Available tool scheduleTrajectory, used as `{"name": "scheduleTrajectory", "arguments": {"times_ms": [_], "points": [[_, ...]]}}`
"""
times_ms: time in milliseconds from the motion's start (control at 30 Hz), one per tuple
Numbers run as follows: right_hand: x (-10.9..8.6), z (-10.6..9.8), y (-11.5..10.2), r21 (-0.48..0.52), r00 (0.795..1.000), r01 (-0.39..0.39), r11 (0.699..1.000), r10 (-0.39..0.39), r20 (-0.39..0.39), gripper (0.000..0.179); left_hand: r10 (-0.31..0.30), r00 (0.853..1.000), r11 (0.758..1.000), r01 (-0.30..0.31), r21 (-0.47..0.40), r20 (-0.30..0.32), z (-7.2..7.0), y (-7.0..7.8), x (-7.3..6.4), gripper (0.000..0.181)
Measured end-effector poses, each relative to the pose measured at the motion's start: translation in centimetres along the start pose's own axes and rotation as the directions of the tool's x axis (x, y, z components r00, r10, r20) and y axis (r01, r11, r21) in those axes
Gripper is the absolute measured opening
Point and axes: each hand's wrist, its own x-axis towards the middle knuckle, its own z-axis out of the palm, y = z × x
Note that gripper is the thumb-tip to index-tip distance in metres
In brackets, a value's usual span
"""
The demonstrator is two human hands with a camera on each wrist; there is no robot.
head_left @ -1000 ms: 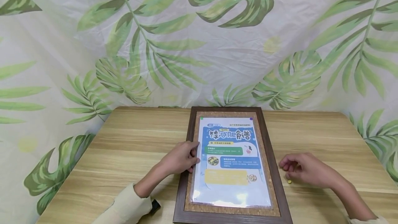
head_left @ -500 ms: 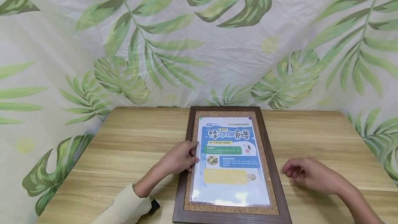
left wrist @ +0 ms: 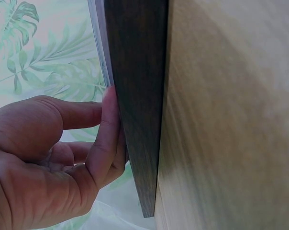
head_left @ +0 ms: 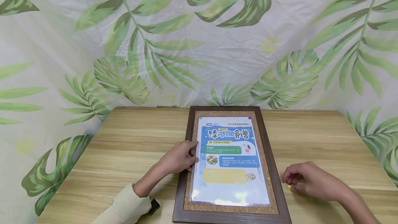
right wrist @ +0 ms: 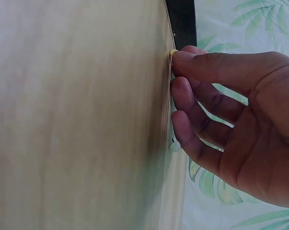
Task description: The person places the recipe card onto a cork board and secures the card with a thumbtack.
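A corkboard in a dark brown frame lies on the wooden table. On it is a printed sheet, shiny and blue-and-white, with a green thumbtack and a purple thumbtack at its top corners. My left hand rests on the board's left side, thumb and forefinger touching the sheet's edge; the left wrist view shows its fingertips against the frame. Right of the board, my right hand has a small yellow thumbtack at its thumb and forefinger tips, close to the tabletop.
A small black object lies by the left sleeve, left of the board. The wooden table extends on both sides of the frame. Behind it hangs a white cloth printed with green leaves.
My right hand has shifted slightly toward me, and the yellow thumbtack now shows a little nearer to me too. My left hand stays at the sheet's edge.
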Motion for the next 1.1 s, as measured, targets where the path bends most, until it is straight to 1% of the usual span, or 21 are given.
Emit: {"name": "scheduleTrajectory", "arguments": {"times_ms": [100,267,500,633,800,900,967,1100], "points": [[0.0,0.3,-0.3,-0.01,1.0,-0.004,1.0,0.004,-0.003,0.028,0.002,1.0,1.0,-0.002,0.0,-0.002,0.0,-0.1,0.0,0.059],[0.0,0.8,-0.8,-0.029,0.999,-0.051,0.998,0.051,0.0,0.023,0.006,1.0,1.0,-0.006,0.01,-0.002,0.1,-0.1,0.0,0.06],[0.0,1.2,-1.3,-0.082,0.997,-0.081,0.993,0.08,-0.011,0.029,-0.003,1.0,1.0,0.003,0.005,-0.004,0.1,0.0,0.0,0.061],[-0.1,1.1,-1.7,-0.109,0.996,-0.089,0.99,0.088,-0.017,0.032,0.006,1.0,1.0,-0.006,-0.001,-0.004,0.1,-0.1,0.0,0.061],[-0.3,1.1,-2.4,-0.146,0.996,-0.081,0.986,0.076,-0.04,0.032,0.001,1.0,1.0,-0.001,-0.008,-0.007,0.1,0.0,-0.1,0.06],[-0.4,1.2,-2.8,-0.154,0.997,-0.058,0.986,0.049,-0.061,0.034,-0.001,1.0,1.0,0.001,-0.005,-0.007,0.1,-0.1,-0.1,0.061],[-0.3,1.2,-3.1,-0.151,0.998,-0.037,0.988,0.027,-0.063,0.033,0.001,1.0,1.0,-0.001,0.001,-0.005,0.1,-0.1,0.0,0.061],[0.0,1.4,-3.7,-0.125,0.999,-0.016,0.992,0.012,-0.032,0.029,0.004,1.0,1.0,-0.004,0.001,-0.004,0.1,-0.1,0.0,0.061]]}}
